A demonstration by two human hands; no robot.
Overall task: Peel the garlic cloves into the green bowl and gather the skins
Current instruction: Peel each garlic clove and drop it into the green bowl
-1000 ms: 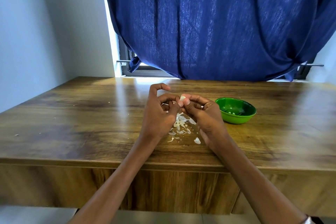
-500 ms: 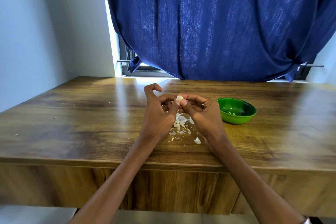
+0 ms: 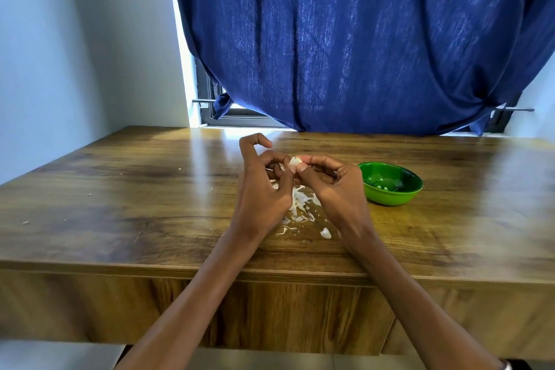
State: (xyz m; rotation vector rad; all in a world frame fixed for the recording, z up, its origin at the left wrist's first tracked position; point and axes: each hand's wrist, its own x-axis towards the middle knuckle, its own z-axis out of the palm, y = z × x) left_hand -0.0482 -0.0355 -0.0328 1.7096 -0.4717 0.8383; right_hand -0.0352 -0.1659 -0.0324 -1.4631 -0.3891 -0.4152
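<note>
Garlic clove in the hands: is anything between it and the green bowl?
Nothing visible. Both hands, left hand and right hand, pinch the garlic clove above the pile of skins. The green bowl sits to the right, past the right hand, with bare wooden table around it.

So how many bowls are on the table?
1. The green bowl sits on the wooden table, just right of the right hand. Both that hand and the left hand pinch a garlic clove. No other bowl shows.
</note>
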